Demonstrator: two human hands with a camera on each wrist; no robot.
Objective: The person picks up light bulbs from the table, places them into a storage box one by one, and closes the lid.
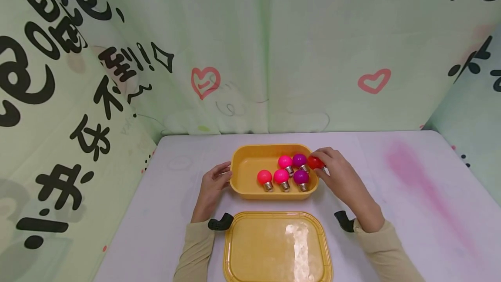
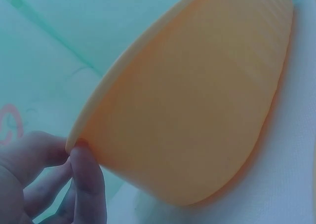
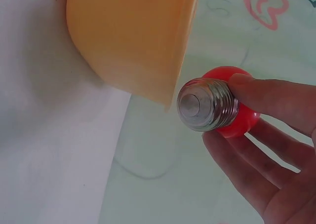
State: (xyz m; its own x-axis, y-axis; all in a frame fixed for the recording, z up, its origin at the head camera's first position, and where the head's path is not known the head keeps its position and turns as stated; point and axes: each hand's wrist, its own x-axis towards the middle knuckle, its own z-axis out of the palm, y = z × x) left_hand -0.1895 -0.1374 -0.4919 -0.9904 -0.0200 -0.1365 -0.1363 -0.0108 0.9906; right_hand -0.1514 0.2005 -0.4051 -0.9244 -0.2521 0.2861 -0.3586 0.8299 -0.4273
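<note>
A red light bulb [image 3: 247, 120] with a silver screw base is pinched between the thumb and fingers of my right hand [image 1: 340, 175], at the right rim of a yellow bin [image 1: 246, 177]. My left hand [image 1: 213, 186] pinches the bin's left rim; the left wrist view shows thumb and finger on the edge of the bin wall [image 2: 187, 105]. Inside the bin, toward its right side, lie two pink bulbs [image 1: 281, 176], two purple bulbs [image 1: 301, 177] and a coral-red bulb [image 1: 264, 176], their screw bases pointing toward me.
A shiny yellow tray [image 1: 258, 247] lies in front of the bin, nearer to me. Both stand on a white-covered table [image 1: 375, 186] with a pink smear at right. Printed cloth walls [image 1: 313, 47] rise at the back and sides.
</note>
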